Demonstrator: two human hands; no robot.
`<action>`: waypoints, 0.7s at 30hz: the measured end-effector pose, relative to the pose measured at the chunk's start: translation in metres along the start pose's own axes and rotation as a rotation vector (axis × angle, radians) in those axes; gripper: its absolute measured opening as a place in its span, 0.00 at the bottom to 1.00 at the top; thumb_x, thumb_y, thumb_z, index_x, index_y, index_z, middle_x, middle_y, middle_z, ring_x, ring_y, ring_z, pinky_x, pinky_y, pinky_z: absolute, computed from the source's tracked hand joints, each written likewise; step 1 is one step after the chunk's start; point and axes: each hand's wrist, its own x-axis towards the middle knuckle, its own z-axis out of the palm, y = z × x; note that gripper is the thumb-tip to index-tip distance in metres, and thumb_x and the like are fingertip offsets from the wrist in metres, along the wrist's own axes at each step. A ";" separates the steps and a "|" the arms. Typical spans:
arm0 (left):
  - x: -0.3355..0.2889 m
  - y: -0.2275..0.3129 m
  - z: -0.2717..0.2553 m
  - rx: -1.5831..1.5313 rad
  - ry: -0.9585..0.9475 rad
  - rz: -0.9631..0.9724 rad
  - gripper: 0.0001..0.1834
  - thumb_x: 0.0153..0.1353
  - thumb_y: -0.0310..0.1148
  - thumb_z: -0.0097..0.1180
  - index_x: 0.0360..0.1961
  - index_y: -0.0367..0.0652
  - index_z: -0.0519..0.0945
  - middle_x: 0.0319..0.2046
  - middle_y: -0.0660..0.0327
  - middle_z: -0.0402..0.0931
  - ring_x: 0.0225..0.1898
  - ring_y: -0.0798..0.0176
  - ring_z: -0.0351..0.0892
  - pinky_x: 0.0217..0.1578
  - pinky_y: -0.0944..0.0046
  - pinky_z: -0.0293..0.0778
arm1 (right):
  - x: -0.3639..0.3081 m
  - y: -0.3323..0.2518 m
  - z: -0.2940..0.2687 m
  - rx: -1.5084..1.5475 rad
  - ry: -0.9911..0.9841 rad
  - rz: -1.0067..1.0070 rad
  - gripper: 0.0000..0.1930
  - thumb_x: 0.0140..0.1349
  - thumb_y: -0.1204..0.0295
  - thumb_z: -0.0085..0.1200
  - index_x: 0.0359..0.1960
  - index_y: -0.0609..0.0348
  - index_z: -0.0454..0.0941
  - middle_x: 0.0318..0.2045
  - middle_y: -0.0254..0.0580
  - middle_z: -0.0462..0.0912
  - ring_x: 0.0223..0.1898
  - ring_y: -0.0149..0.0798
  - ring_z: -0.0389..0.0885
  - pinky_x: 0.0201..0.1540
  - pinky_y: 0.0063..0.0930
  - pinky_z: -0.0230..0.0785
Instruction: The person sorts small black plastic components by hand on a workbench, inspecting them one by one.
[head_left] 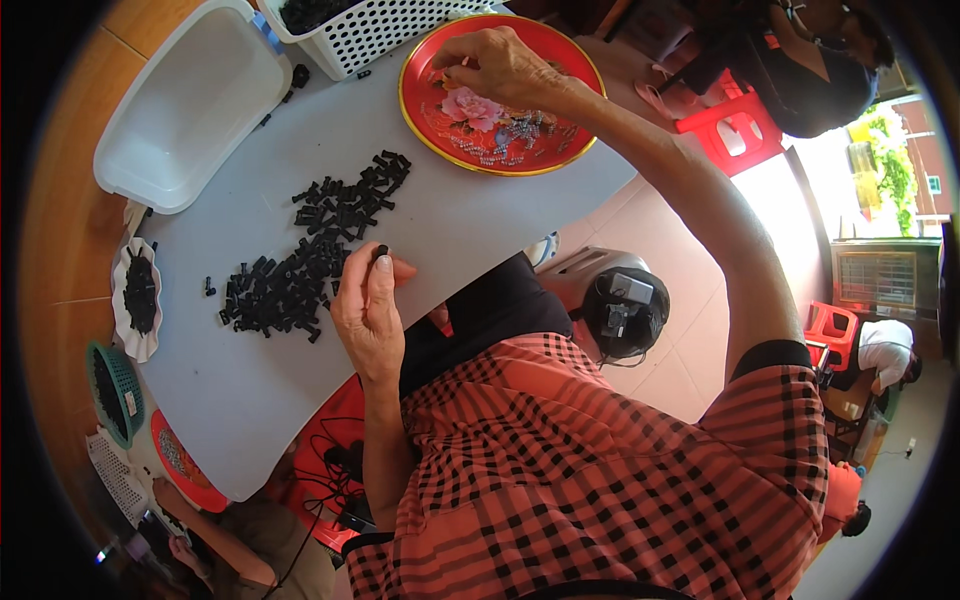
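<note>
My left hand, at the near edge of the grey table, pinches a small black plastic part upright between thumb and fingers. Beside it spreads a pile of similar short black cylindrical parts. My right hand is over the far left side of a round red tray with a gold rim and painted flowers. Its fingers are bent together in a pinch, and whatever is between them is too small to make out. Small shiny metal pieces lie scattered on the tray's near side.
A white tub and a perforated white basket stand along the far edge. To the left are a scalloped white dish and a green basket, both with black parts. Another person's arm reaches near a second red tray.
</note>
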 end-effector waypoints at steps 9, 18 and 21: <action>0.000 0.002 -0.001 -0.012 -0.013 -0.014 0.10 0.66 0.29 0.48 0.41 0.33 0.76 0.26 0.61 0.77 0.28 0.70 0.73 0.31 0.71 0.69 | 0.022 0.000 0.010 -0.270 -0.221 -0.128 0.03 0.54 0.78 0.53 0.29 0.64 0.79 0.23 0.50 0.80 0.25 0.47 0.80 0.30 0.37 0.73; 0.004 0.002 -0.005 -0.212 0.011 -0.151 0.12 0.66 0.32 0.47 0.40 0.33 0.77 0.28 0.59 0.80 0.29 0.70 0.74 0.35 0.70 0.70 | 0.013 -0.002 0.007 -0.166 -0.132 0.008 0.06 0.49 0.76 0.57 0.29 0.64 0.80 0.24 0.44 0.83 0.26 0.38 0.82 0.32 0.29 0.75; 0.004 0.001 -0.002 -0.435 -0.003 -0.237 0.13 0.67 0.32 0.46 0.41 0.32 0.76 0.29 0.57 0.80 0.30 0.68 0.76 0.36 0.69 0.71 | 0.007 -0.046 0.002 0.156 -0.054 0.178 0.07 0.52 0.75 0.57 0.33 0.63 0.81 0.25 0.38 0.83 0.27 0.28 0.81 0.33 0.22 0.75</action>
